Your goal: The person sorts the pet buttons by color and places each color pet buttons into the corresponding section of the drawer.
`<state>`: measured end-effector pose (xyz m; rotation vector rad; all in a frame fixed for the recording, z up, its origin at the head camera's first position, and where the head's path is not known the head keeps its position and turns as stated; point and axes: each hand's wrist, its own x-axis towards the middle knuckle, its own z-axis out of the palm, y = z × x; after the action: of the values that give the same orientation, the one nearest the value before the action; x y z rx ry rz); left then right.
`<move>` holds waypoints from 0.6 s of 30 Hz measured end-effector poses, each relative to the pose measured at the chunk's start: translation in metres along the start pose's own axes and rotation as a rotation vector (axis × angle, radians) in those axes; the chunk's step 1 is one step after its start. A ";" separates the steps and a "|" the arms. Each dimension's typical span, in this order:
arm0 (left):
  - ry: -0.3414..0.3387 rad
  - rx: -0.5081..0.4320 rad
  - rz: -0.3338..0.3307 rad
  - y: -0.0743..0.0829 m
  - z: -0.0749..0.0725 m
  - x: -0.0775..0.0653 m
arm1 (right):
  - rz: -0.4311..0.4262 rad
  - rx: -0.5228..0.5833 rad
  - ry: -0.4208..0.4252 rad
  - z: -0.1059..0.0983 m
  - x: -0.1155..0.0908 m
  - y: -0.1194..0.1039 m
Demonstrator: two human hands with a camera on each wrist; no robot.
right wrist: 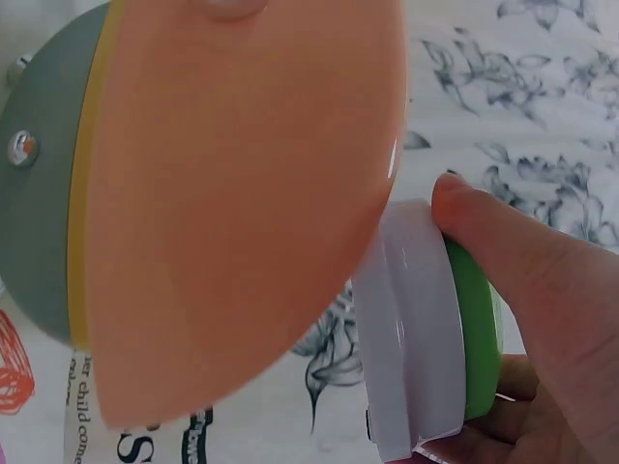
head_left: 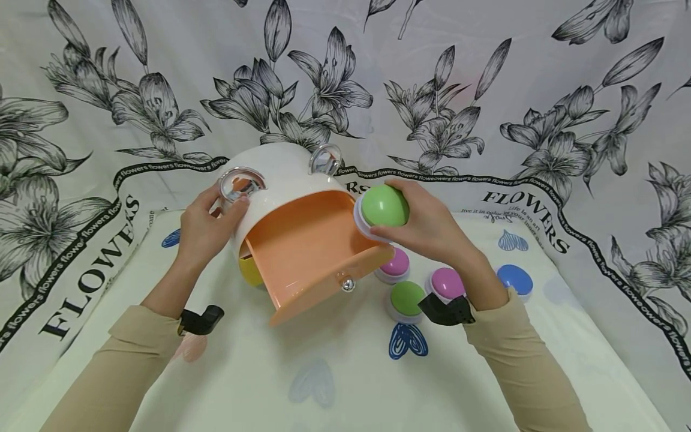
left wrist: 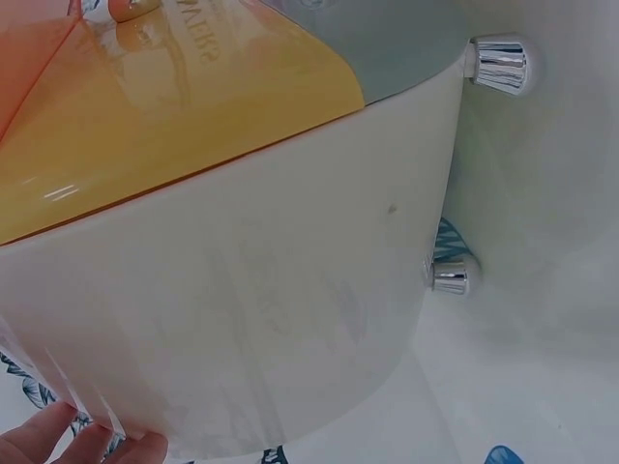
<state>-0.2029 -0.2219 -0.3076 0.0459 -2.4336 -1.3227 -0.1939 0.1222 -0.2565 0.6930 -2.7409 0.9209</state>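
The green domed disc with a white plastic rim (head_left: 384,206) is held up at the right end of the open drawer. The right hand (head_left: 426,222) grips it, thumb on one side and fingers on the other. Whether its rim touches the drawer edge cannot be determined.

The glossy orange plastic drawer (head_left: 308,240) is pulled out of a white rounded plastic case (head_left: 281,162); the part in view holds nothing. The left hand (head_left: 207,225) grips the case beside the left chrome ring (head_left: 240,183), thumb in front.

Judged step: handling the disc at the drawer while the case is steadied. The next move, in my judgement, calls for keeping both grips firm and the disc clear of the curved drawer front, the nearest obstruction, with its chrome ball knob (head_left: 348,285).

A second chrome ring (head_left: 326,159) stands on top. A yellow panel (head_left: 251,271) shows below the drawer. To the right, on the pale heart-printed cloth (head_left: 243,378), sit two pink domed discs (head_left: 447,282), a second green disc (head_left: 407,298) and, farther out, a blue disc (head_left: 515,279). The right wrist's black strap (head_left: 447,309) partly covers one pink disc.
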 end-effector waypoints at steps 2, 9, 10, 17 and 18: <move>-0.002 0.000 -0.004 0.000 0.000 0.000 | -0.014 -0.001 -0.012 0.002 0.002 -0.006; -0.007 -0.001 -0.011 0.001 0.000 0.000 | -0.090 -0.020 -0.054 0.010 0.011 -0.024; -0.007 -0.002 -0.010 0.001 0.000 0.000 | -0.101 -0.022 -0.060 0.011 0.012 -0.026; -0.005 -0.002 -0.007 0.001 0.000 -0.001 | -0.133 -0.023 -0.119 0.020 0.018 -0.045; -0.004 -0.003 -0.007 0.002 0.000 -0.001 | -0.137 -0.023 -0.131 0.021 0.019 -0.048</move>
<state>-0.2019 -0.2213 -0.3063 0.0504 -2.4369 -1.3308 -0.1875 0.0686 -0.2421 0.9556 -2.7680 0.8418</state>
